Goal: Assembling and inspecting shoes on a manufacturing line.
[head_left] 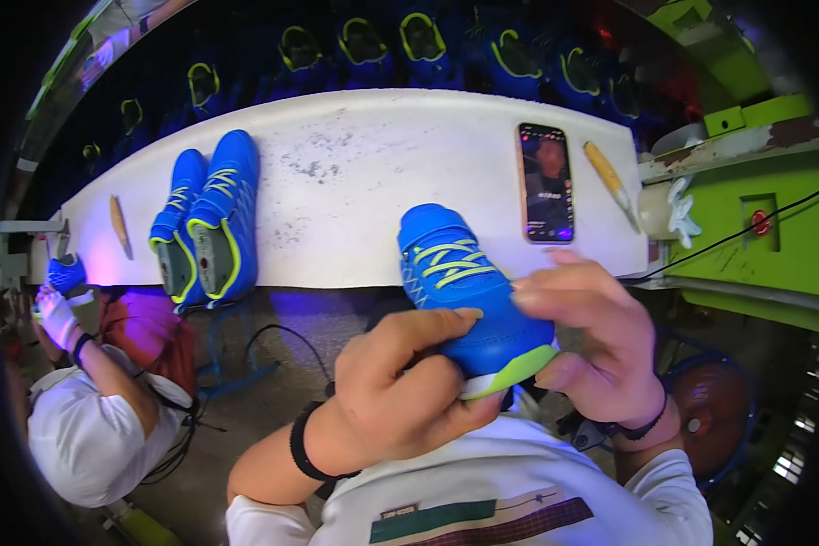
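Observation:
A blue sneaker with lime laces and a lime and white sole edge is held over the near side of the white bench, its toe toward me. My left hand grips it around the toe, the thumb pressed on the upper. My right hand is curled at the shoe's right side, its thumb at the lime toe edge and a bent finger at the upper. Part of the sole is hidden by my hands.
On the white bench stand a pair of blue sneakers, a phone, a wooden-handled tool and another wooden tool. Several shoes line the far side. A co-worker handles a shoe at left. A fan is at right.

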The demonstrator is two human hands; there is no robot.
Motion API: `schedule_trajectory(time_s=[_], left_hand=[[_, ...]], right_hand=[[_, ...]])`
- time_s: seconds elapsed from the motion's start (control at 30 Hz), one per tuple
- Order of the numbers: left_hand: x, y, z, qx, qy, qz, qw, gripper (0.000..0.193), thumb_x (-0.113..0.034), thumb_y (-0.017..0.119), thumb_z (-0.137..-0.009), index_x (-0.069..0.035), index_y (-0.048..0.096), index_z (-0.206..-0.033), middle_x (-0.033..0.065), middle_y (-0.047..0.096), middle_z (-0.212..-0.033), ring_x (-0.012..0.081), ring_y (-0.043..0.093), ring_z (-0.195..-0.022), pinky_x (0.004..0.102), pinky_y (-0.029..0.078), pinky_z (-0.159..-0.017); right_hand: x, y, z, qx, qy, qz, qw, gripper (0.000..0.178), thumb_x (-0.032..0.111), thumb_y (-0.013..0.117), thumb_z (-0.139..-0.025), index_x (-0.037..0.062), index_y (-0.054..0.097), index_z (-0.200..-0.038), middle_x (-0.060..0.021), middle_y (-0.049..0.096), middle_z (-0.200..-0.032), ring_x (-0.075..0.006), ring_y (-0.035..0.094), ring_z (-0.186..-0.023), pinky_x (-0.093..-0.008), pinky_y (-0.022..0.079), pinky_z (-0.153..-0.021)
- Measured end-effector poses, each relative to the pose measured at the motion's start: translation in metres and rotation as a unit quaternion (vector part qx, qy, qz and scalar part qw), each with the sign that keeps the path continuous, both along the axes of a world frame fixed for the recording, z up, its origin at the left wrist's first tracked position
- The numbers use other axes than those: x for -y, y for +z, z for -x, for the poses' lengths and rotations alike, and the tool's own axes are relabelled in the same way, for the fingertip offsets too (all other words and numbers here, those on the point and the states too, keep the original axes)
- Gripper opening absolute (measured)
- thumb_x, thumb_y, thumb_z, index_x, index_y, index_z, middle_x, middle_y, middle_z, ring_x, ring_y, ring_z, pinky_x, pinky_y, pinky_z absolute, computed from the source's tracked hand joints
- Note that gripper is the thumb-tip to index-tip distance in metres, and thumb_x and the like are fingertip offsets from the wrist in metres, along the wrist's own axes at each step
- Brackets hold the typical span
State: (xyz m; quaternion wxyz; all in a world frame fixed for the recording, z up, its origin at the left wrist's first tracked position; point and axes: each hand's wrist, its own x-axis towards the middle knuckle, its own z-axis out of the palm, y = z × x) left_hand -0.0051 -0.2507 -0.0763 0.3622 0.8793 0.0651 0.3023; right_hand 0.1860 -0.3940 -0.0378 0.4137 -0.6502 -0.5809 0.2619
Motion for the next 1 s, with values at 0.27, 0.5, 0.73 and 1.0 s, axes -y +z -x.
schedule_trajectory(time_s=[0.27,0.5,0.73,1.0], left_hand=[[0.011,-0.044,-0.024,0.048,0.072,0.107,0.991,0.040,-0.013,0.088,-0.050,-0.008,0.059,-0.077,0.0093,0.052,-0.084,0.0269,0.054,-0.070,0.0375,0.044,-0.059],[0.006,-0.080,-0.043,0.072,0.081,0.099,0.989,0.041,-0.013,0.087,-0.052,-0.010,0.056,-0.078,0.0059,0.054,-0.078,0.0270,0.053,-0.070,0.0384,0.040,-0.061],[0.006,-0.077,-0.072,0.009,0.066,-0.023,0.997,0.043,-0.021,0.086,-0.055,-0.012,0.053,-0.082,0.0042,0.049,-0.077,0.0217,0.057,-0.066,0.0358,0.039,-0.060],[0.013,-0.075,-0.079,-0.015,0.059,-0.027,0.998,0.051,-0.018,0.090,-0.052,-0.009,0.056,-0.088,0.0079,0.054,-0.082,0.0283,0.056,-0.063,0.0395,0.043,-0.056]], right_hand=[[-0.025,-0.034,-0.007,-0.228,-0.044,-0.089,0.969,0.046,0.030,0.042,-0.103,-0.0062,0.070,-0.099,-0.0226,0.070,-0.103,-0.0333,0.065,-0.104,-0.0458,0.046,-0.101],[-0.016,-0.058,-0.032,-0.314,-0.080,-0.121,0.938,0.045,0.027,0.040,-0.100,-0.0074,0.068,-0.097,-0.0236,0.070,-0.100,-0.0356,0.065,-0.103,-0.0476,0.047,-0.100],[-0.008,-0.009,-0.032,0.042,-0.169,0.095,0.980,0.052,0.020,0.082,-0.075,-0.0033,0.058,-0.114,-0.0187,0.061,-0.118,-0.0316,0.062,-0.107,-0.0373,0.048,-0.096],[-0.008,-0.030,-0.034,0.168,-0.205,0.107,0.958,0.046,0.014,0.081,-0.070,-0.0021,0.057,-0.106,-0.0161,0.059,-0.100,-0.0298,0.061,-0.095,-0.0359,0.049,-0.087]])
